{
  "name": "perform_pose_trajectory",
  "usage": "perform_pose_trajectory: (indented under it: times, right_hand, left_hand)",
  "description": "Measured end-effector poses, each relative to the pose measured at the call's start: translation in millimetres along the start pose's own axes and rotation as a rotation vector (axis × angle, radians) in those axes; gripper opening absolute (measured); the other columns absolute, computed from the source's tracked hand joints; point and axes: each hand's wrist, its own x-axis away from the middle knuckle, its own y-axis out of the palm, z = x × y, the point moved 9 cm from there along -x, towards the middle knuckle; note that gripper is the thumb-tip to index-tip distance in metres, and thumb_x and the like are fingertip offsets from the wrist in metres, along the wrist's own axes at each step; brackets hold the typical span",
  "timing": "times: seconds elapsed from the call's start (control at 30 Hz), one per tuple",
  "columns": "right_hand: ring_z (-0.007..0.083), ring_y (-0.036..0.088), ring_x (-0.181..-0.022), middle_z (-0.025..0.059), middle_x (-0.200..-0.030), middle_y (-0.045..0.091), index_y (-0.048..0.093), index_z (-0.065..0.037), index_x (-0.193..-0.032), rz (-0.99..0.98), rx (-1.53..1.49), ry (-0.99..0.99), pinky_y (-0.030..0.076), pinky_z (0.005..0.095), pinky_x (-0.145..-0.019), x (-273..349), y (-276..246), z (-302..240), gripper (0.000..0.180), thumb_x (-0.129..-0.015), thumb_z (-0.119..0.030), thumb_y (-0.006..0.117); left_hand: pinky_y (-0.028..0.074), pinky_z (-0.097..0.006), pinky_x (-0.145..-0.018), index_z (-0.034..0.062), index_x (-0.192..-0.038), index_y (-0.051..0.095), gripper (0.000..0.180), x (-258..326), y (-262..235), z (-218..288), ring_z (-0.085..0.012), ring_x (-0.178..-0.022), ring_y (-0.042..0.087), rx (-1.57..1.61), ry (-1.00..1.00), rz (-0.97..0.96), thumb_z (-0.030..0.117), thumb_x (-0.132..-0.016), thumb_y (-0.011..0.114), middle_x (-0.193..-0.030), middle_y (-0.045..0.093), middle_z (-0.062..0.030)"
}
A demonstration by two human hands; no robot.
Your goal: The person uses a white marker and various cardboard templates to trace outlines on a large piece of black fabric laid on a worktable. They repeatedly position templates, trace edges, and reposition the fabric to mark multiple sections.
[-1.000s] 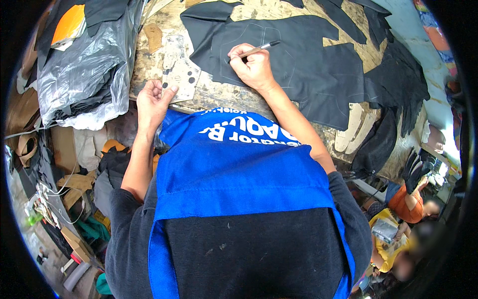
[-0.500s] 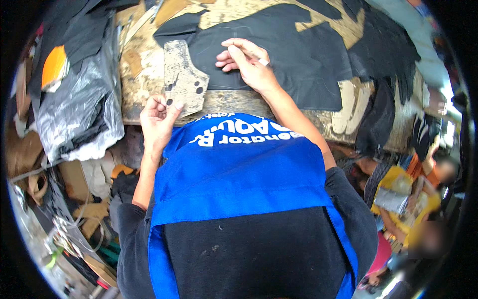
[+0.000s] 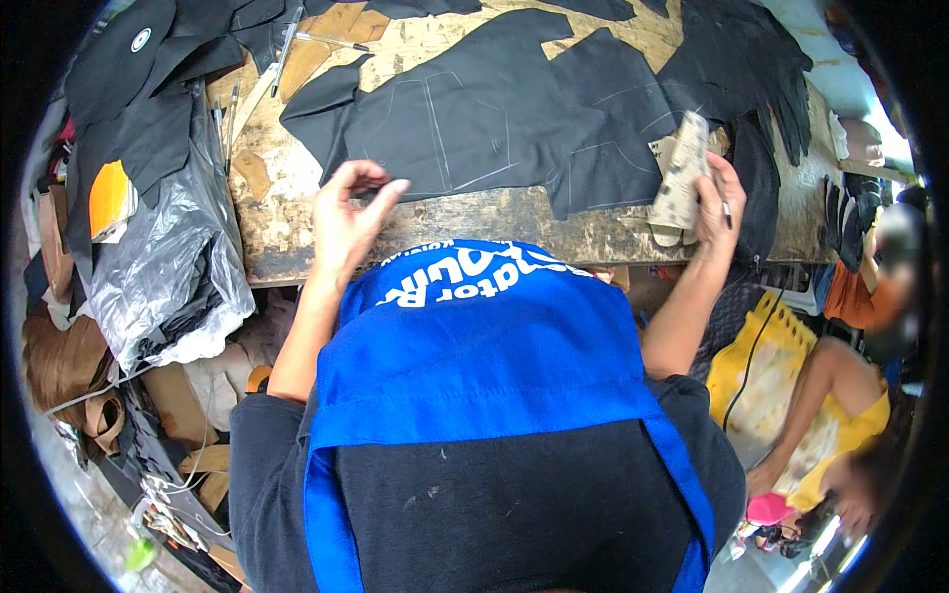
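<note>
On the wooden table [image 3: 494,222] lies a black sheet of leather-like material [image 3: 405,143] with pale outlines drawn on it. My left hand [image 3: 348,210] hovers at its near left edge, fingers bent, thumb apart, with nothing visible in it. Off to the right, my right hand [image 3: 720,203] grips a beige, dark-speckled flat template [image 3: 680,178], tilted up and seen nearly edge-on. A short, thin, pen-like stick [image 3: 728,214] also shows among the right fingers. Beneath the template are pale flat pieces [image 3: 668,235], mostly covered.
Pens [image 3: 289,49] and tan scraps [image 3: 326,32] lie at the far left. A plastic bag [image 3: 163,267] hangs over the left edge, black material [image 3: 148,69] above it. More black pieces [image 3: 736,74] lie far right. Another person in yellow [image 3: 791,395] sits at the right.
The template has passed from my left hand to my right, which has moved right. My left hand has shifted onto the leather's near edge. The drawn outlines now show uncovered.
</note>
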Motion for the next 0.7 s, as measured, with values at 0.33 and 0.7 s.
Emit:
perform_pose_trajectory:
  times: [0.33, 0.7]
  right_hand:
    - [0.0339, 0.052, -0.110, 0.0186, -0.116, 0.057, 0.058, -0.002, -0.113, -0.095, 0.980, 0.144, 0.041, 0.0383, -0.094, 29.8, 1.2, 26.9, 0.076, -0.046, -0.023, 0.086]
    - [0.0347, 0.050, -0.113, 0.0198, -0.120, 0.054, 0.056, -0.002, -0.114, -0.105, 0.969, -0.022, 0.039, 0.0382, -0.098, 37.9, 2.4, 16.5, 0.071, -0.050, -0.013, 0.084]
  left_hand:
    - [0.045, -0.026, -0.070, 0.0001, -0.085, 0.062, 0.026, 20.8, -51.9, -57.8, -0.0119, -0.073, 0.054, -0.207, -0.174, 0.238, 0.018, -0.072, 0.077, -0.078, 0.061, -0.0040]
    - [0.044, -0.037, -0.078, 0.0024, -0.096, 0.065, 0.049, 15.6, -26.2, -20.5, -0.0269, -0.084, 0.057, -0.631, -0.028, 0.221, 0.030, -0.060, 0.083, -0.086, 0.062, -0.0113]
